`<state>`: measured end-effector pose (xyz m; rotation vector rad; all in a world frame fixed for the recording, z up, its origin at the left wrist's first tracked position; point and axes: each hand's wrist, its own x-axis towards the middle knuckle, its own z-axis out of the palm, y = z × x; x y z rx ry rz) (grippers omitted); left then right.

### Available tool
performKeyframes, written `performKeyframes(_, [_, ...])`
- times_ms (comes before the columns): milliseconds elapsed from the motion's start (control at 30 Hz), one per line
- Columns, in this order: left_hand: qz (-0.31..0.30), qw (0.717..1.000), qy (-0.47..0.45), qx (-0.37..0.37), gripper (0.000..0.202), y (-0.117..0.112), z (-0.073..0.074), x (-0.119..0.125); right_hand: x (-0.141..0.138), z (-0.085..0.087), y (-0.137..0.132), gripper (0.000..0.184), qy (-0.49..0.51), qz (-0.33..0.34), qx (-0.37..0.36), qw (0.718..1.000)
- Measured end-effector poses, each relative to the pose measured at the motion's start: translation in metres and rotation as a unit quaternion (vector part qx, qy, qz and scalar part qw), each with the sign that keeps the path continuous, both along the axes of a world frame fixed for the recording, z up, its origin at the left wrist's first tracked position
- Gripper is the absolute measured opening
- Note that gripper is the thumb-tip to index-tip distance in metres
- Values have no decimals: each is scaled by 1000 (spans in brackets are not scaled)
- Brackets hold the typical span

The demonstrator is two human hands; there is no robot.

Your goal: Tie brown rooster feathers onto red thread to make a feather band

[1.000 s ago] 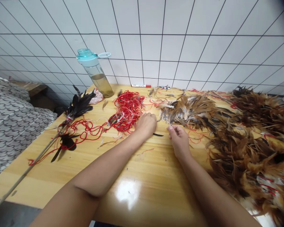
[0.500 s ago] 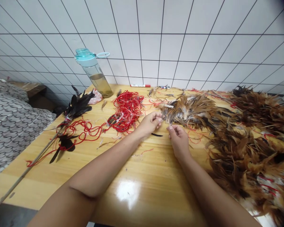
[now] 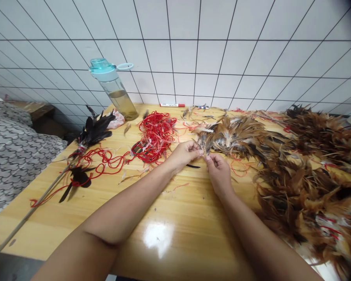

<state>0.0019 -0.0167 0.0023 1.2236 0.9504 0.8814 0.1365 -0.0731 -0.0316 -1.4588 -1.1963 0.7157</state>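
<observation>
A feather tuft [image 3: 206, 146] is pinched by the left hand [image 3: 183, 154] and the right hand [image 3: 219, 175], both grips clenched on it, low over the table [image 3: 169, 218]. Just beyond the grip a brown feather pile [image 3: 240, 134] is spread; left of it, red string [image 3: 156, 134] is heaped.

The pale wooden worktop [image 3: 175, 218] butts against a white tiled wall [image 3: 222, 50]. At its back left stands a clear plastic water bottle with a teal lid [image 3: 115, 91]. To the right of the bottle, along the wall, lies a red-and-white marker pen [image 3: 172, 105]. A thin stick tipped with black feathers [image 3: 95, 130] lies down the left side, with a tangle of red cord [image 3: 156, 134] just to its right. A heap of brown feathers [image 3: 304, 171] covers the right side. Between tangle and heap, the left hand [image 3: 184, 153] and right hand [image 3: 219, 171] meet on a small bunch of brown feathers [image 3: 234, 134]. Grey patterned bedding [image 3: 14, 156] lies left of the worktop.
</observation>
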Motion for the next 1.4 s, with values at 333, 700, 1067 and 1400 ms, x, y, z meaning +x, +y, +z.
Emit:
performKeyframes(333, [-16, 999, 35, 33, 34, 3, -4, -2, -1, -6, 2, 22, -6, 7, 1, 1000])
performKeyframes(700, [-3, 995, 61, 84, 21, 5, -7, -3, 0, -5, 3, 21, -3, 2, -2, 1000])
performKeyframes(1067, [68, 849, 466, 241, 14, 51, 7, -2, 2, -9, 12, 32, 165, -11, -19, 986])
performKeyframes(1400, [68, 851, 471, 222, 17, 60, -6, 9, 1, -11, 13, 27, 143, -9, -4, 990])
